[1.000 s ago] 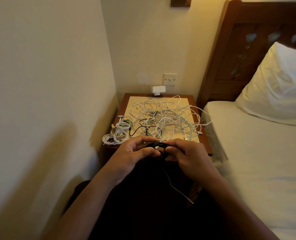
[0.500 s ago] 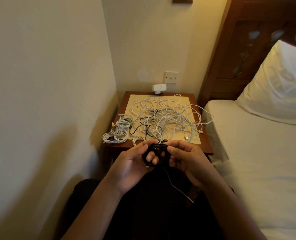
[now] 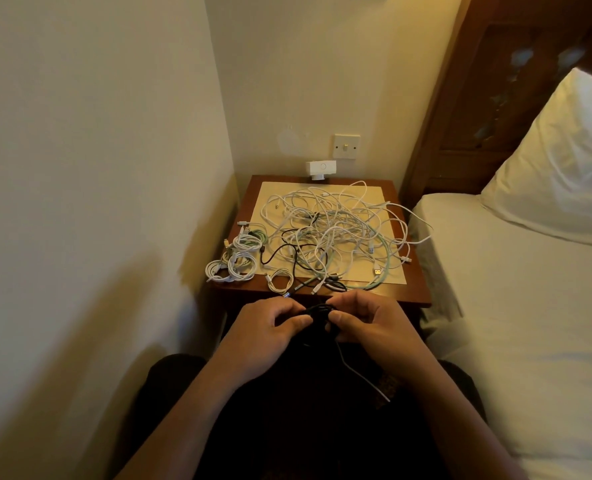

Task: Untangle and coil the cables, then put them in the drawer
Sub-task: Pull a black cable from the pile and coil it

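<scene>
Two hands meet just in front of the bench's (image 3: 415, 295) near edge, above the person's dark lap. The left hand (image 3: 270, 329) and the right hand (image 3: 369, 327) each pinch one black cable (image 3: 319, 310), bunched into a small bundle between them, with fingers curled over it and thumbs pressed in from below. One thin loose end (image 3: 362, 374) trails from under the right hand down across the lap, ending in a pale tip.

On the bench lies one pale mat (image 3: 374, 197) carrying one big tangle (image 3: 336, 233) of mostly white cables, with a couple of black strands and a pale green one threaded through it; the number of cables in it cannot be told. At the bench's front left corner sits a cluster of coiled white cables (image 3: 240, 259), overlapping too much to count exactly. One more small white coil (image 3: 280, 283) lies apart from them, near the front edge.

Behind the bench stand one white box (image 3: 320, 167) and one wall switch (image 3: 346, 146). To the right are one bed (image 3: 530, 306), one pillow (image 3: 564, 161) and one wooden headboard (image 3: 495, 81).
</scene>
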Motion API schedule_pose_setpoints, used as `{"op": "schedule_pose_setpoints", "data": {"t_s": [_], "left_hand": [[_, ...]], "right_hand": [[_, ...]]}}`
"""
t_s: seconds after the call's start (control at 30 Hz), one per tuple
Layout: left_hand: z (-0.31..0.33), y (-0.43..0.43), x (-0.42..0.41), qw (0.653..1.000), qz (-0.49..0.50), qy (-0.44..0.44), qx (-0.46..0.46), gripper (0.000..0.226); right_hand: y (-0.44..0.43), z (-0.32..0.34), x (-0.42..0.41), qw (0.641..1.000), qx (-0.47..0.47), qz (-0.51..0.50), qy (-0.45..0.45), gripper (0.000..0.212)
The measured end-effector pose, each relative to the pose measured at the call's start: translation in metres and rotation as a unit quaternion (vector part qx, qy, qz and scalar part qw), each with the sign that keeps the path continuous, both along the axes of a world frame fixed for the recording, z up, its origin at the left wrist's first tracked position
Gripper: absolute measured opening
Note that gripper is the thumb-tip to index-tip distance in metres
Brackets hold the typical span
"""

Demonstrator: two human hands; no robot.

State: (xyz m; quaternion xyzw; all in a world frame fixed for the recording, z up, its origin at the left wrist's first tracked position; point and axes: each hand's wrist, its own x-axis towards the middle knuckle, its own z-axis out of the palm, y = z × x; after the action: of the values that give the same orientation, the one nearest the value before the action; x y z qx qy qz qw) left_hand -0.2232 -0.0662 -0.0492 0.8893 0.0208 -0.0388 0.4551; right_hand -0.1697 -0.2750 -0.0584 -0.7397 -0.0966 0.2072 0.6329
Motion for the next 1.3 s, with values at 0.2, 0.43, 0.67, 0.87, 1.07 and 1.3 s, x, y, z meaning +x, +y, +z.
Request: {"op": "schedule_pose_setpoints", "data": {"t_s": [0.2, 0.43, 0.67, 0.87, 1.07, 1.3], "left_hand": [[0.000, 0.006, 0.001, 0.929, 0.011, 0.128, -0.346, 0.026], [-0.015, 0.004, 0.010, 0.810, 0.101, 0.158, -0.555, 0.033], [-0.030, 0.000, 0.013, 0.997, 0.066, -0.030, -0.040, 0.027], [-0.049, 0.012, 0.037, 0.818, 0.091, 0.115, -0.556, 0.046], [-0.051, 0.020, 0.081, 0.867, 0.148, 0.101, -0.465, 0.036], [-0.034, 0.076, 0.180, 0.922, 0.226, -0.030, -0.313, 0.029]], "right_hand": [[-0.005, -0.002, 0.006, 0.993, 0.102, 0.002, 0.067, 0.019], [0.002, -0.013, 0.014, 0.989, 0.127, 0.003, 0.082, 0.024], [0.005, -0.031, 0.026, 0.994, 0.074, -0.032, 0.073, 0.021], [0.009, -0.037, 0.053, 0.974, 0.170, -0.009, 0.147, 0.030], [0.026, -0.043, 0.094, 0.984, 0.133, -0.028, 0.113, 0.021], [0.032, -0.038, 0.144, 0.997, 0.033, -0.061, -0.021, 0.022]]}}
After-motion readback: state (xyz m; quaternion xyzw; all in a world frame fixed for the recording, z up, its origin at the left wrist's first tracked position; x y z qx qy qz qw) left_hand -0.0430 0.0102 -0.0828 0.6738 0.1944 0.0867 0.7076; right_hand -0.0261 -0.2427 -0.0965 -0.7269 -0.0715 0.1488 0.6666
